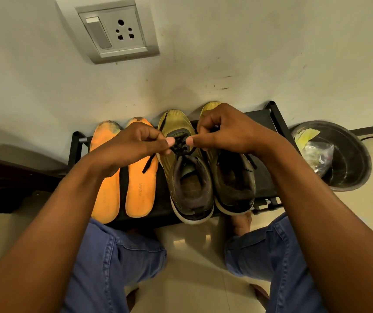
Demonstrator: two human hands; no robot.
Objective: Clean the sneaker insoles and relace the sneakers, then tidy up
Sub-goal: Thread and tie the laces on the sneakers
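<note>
Two yellow-green sneakers stand side by side on a low black rack (260, 119), toes to the wall: the left sneaker (187, 177) and the right sneaker (233, 177). Two orange insoles (140, 190) lie flat to their left. A black lace (150, 162) runs over the left sneaker's eyelets, one end trailing onto the nearer insole. My left hand (133, 143) pinches the lace on the left side. My right hand (224, 129) pinches it on the right side, just above the tongue, and covers part of the right sneaker's toe.
A dark round basin (348, 159) holding a plastic bag and yellow scraps sits on the floor right of the rack. A wall with a switch-and-socket plate (111, 30) rises behind. My knees in blue jeans are below, over a pale tiled floor. Dark furniture stands at left.
</note>
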